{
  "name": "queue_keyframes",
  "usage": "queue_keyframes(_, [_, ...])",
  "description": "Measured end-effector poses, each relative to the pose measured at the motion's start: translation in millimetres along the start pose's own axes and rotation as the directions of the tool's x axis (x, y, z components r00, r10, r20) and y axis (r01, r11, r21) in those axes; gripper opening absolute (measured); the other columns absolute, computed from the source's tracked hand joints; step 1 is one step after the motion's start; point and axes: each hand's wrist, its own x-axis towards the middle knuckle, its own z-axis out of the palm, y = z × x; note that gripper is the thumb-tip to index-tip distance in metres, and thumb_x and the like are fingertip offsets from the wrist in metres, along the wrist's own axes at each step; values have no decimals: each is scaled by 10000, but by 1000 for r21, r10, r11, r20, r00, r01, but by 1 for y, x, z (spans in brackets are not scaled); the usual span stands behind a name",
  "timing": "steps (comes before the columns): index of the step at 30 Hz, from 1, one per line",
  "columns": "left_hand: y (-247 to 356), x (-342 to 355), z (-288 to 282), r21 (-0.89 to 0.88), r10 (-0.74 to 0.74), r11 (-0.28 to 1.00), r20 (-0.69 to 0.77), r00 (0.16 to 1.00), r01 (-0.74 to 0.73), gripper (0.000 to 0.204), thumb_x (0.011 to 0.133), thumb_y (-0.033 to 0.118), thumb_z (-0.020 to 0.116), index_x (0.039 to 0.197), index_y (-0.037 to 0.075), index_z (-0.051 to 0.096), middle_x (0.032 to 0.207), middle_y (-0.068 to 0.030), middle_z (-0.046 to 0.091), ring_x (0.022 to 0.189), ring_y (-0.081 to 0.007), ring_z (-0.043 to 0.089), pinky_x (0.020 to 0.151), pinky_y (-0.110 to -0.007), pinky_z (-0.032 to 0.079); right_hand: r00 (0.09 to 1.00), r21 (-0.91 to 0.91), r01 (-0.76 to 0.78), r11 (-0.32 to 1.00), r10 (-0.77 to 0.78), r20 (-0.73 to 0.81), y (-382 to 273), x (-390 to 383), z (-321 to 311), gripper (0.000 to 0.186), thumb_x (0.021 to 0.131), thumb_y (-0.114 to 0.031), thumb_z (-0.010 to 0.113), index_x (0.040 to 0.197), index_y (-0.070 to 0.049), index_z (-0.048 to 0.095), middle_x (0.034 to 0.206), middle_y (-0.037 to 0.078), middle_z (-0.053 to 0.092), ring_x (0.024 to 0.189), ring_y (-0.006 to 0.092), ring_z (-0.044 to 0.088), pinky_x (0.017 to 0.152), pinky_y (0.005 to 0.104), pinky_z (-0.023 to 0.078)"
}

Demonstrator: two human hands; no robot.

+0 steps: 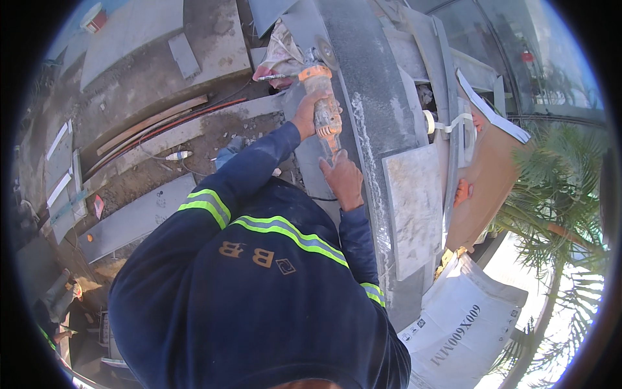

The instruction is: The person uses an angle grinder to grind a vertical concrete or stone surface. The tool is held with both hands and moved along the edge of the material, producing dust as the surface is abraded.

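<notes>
My left hand (306, 115) is closed around the middle of a dusty orange angle grinder (322, 100). My right hand (342, 175) grips the grinder's lower, rear end. The grinder's disc (326, 57) is at the top end, over a long grey stone strip (382, 104) streaked with white dust. A crumpled pale bag (277, 61) lies just left of the disc. A pale square slab (411, 207) leans on the strip to my right.
Grey slabs (136, 214) and orange hoses (188, 123) lie at left, with a bucket (94, 19) beyond. Cardboard (486, 181), a large white sheet (463, 324), palms (551, 194) and glass panels (531, 58) are at right. A co-worker's striped sleeve (46, 337) shows lower left.
</notes>
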Motion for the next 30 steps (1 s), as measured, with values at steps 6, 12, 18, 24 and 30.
queue_keyframes(6, [3,8,-4,-12,5,1000,10,1000,-4,369,814,251,702,1080,59,534,917,-159,629,831,-322,677,699,-523,578,1000,0,10,1000,-10,14,-2,8,-3,479,880,-438,658,963,13,518,822,290,671,819,474,656,718,552,504])
queue_keyframes(12, [9,20,-2,14,18,1000,0,1000,-18,362,819,242,696,1084,57,533,918,-162,632,826,-323,677,702,-506,578,995,-49,53,997,-57,-82,5,23,9,445,856,-408,687,941,-5,518,770,249,672,754,435,672,664,520,523])
queue_keyframes(18, [12,26,-5,23,13,1000,44,999,-14,358,824,243,693,1086,54,536,922,-157,635,829,-326,679,707,-497,583,993,-43,71,997,-74,-95,6,29,11,452,853,-413,686,933,-2,516,771,249,673,747,432,674,661,519,526])
queue_keyframes(24, [5,22,-9,11,12,1000,6,1000,-13,360,828,257,688,1081,52,535,920,-159,633,843,-326,677,714,-508,584,994,-44,58,997,-61,-87,7,20,12,449,854,-411,687,919,-1,518,752,250,670,711,432,675,635,514,527])
queue_keyframes(30, [1,8,-6,-11,-8,1000,44,999,9,354,813,267,714,1033,49,544,880,-150,630,809,-312,685,675,-505,591,999,-15,17,1000,-17,-27,2,5,6,463,874,-424,670,936,4,507,794,276,671,785,463,662,683,547,507])
